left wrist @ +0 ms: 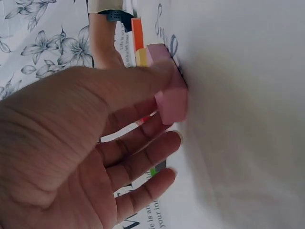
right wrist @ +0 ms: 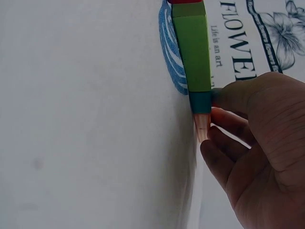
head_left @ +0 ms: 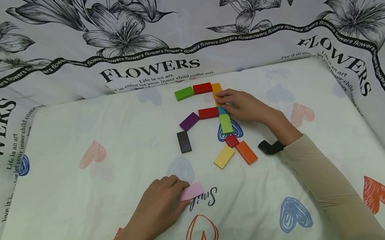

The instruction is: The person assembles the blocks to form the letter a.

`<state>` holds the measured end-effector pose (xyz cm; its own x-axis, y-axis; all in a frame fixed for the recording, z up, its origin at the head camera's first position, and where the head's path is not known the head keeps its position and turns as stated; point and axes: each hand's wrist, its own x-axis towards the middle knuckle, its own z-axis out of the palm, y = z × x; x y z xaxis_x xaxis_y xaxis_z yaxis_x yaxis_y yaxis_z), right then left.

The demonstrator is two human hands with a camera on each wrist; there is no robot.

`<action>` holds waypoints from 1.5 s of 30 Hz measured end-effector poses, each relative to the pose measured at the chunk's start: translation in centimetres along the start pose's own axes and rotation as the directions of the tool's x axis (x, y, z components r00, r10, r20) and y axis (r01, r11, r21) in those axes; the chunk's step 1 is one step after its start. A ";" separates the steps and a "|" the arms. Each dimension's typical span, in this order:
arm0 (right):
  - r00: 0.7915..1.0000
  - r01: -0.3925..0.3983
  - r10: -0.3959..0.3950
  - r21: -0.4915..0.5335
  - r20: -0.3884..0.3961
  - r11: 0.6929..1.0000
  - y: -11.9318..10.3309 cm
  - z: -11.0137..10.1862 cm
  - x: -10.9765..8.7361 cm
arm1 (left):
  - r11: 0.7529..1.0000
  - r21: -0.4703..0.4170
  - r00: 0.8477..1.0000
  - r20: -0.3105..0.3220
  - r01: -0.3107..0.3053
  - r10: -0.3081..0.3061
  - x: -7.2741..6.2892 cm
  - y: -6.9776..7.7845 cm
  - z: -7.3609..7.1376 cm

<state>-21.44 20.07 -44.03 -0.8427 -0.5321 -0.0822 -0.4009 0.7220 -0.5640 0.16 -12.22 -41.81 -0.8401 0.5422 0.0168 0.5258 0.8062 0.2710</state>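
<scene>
My left hand (head_left: 164, 200) pinches a pink block (head_left: 192, 192) between thumb and fingers, low over the white cloth. In the left wrist view the thumb lies along the pink block (left wrist: 174, 102), while the lower fingers are spread. At the far end of a block figure, my right hand (head_left: 243, 103) has its fingertips on a yellow-orange block (head_left: 216, 88). Its thumb is at a small blue block (head_left: 222, 110). In the right wrist view the thumb meets the teal-looking blue block (right wrist: 200, 102), and fingers bend around the orange block (right wrist: 202, 123), partly hiding it.
Laid flat in the figure are a green block (head_left: 184, 93), red blocks (head_left: 202, 88), a purple block (head_left: 189, 121), a dark grey block (head_left: 184, 142), a light green block (head_left: 226, 124), a yellow block (head_left: 224, 157) and an orange block (head_left: 246, 152). A flower-printed cloth (head_left: 192, 65) borders the white cloth (head_left: 122, 117).
</scene>
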 end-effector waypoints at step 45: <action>1.000 -0.009 0.009 -0.010 0.006 1.000 -0.4 0.0 -0.2 | 0.974 0.194 0.993 0.028 -0.118 0.115 5.1 -0.6 -1.8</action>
<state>-21.08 19.89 -43.80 -0.8442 -0.5280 -0.0924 -0.3965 0.7311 -0.5552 -4.67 -10.40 -40.21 -0.7699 0.6378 0.0209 0.6374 0.7669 0.0754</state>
